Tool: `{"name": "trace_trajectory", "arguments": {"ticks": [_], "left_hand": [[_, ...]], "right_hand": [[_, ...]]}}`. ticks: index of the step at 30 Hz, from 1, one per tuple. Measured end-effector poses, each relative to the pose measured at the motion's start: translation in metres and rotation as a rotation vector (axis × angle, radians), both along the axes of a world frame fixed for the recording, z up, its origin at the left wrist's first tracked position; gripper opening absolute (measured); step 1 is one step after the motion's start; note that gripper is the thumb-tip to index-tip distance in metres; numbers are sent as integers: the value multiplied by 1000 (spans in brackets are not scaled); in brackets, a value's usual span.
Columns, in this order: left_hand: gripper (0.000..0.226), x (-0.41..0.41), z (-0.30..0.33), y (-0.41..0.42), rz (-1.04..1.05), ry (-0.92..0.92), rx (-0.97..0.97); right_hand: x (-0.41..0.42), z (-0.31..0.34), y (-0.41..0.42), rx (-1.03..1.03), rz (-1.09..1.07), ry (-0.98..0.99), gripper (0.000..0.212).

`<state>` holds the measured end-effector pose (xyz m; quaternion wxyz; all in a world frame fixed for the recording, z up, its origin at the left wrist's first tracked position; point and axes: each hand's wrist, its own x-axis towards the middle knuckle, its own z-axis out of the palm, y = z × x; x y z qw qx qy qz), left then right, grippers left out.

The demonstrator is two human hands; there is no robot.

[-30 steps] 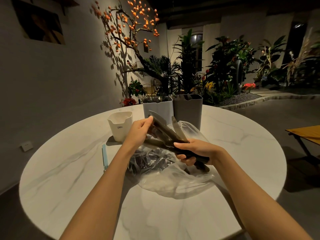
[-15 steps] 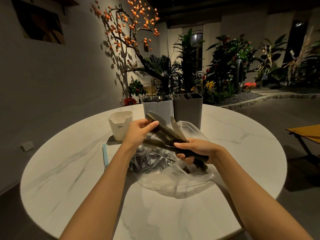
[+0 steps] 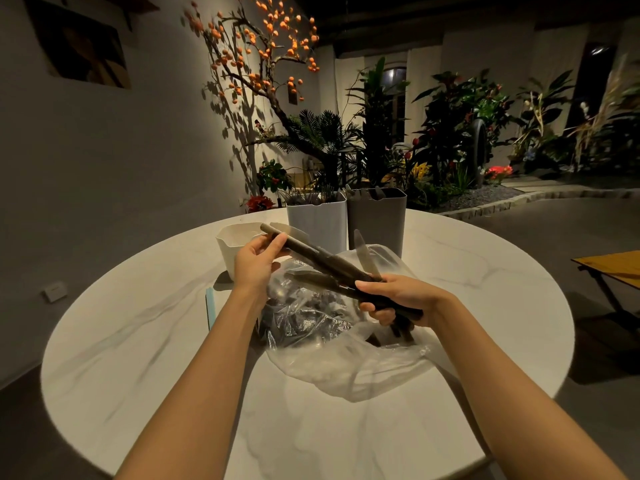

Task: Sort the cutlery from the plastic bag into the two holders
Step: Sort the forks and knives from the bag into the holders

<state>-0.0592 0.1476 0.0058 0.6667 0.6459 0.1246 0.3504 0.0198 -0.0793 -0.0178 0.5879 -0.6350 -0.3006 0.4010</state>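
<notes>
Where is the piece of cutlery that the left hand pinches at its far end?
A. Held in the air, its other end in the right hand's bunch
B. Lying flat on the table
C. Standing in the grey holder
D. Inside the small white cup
A: the left hand pinches the dark-handled piece above the plastic bag, while the right hand grips the bunch.

A dim indoor garden lounge: a round marble desk [image 3: 138,341], a persimmon tree [image 3: 256,64], planted beds [image 3: 460,133], gravel edging.

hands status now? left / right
Left hand: fingers pinching one dark cutlery piece by its end.
Right hand: gripping a bundle of cutlery over the plastic bag.
</notes>
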Motion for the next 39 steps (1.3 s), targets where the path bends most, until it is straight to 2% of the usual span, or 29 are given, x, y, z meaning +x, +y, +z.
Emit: {"name": "trace_trajectory", "arguments": {"ticks": [6, 9, 21, 31, 34, 36, 39], "left_hand": [[15, 1, -3, 2, -51, 30, -43], [6, 1, -5, -1, -109, 56, 15], [4, 1, -7, 2, -193, 88, 190], [20, 3, -5, 1, -95, 64, 46], [30, 4, -5, 5, -75, 58, -2], [35, 2, -6, 6, -57, 70, 70], [30, 0, -6, 10, -30, 55, 253]], "right_hand": [[1, -1, -1, 23, -39, 41, 31], [1, -1, -1, 20, -28, 48, 36], [-2, 0, -2, -6, -45, 96, 35], [1, -1, -2, 7, -74, 101, 35], [3, -2, -3, 16, -85, 96, 34], [3, -2, -3, 12, -85, 89, 33], [2, 0, -4, 7, -92, 78, 33]]}}
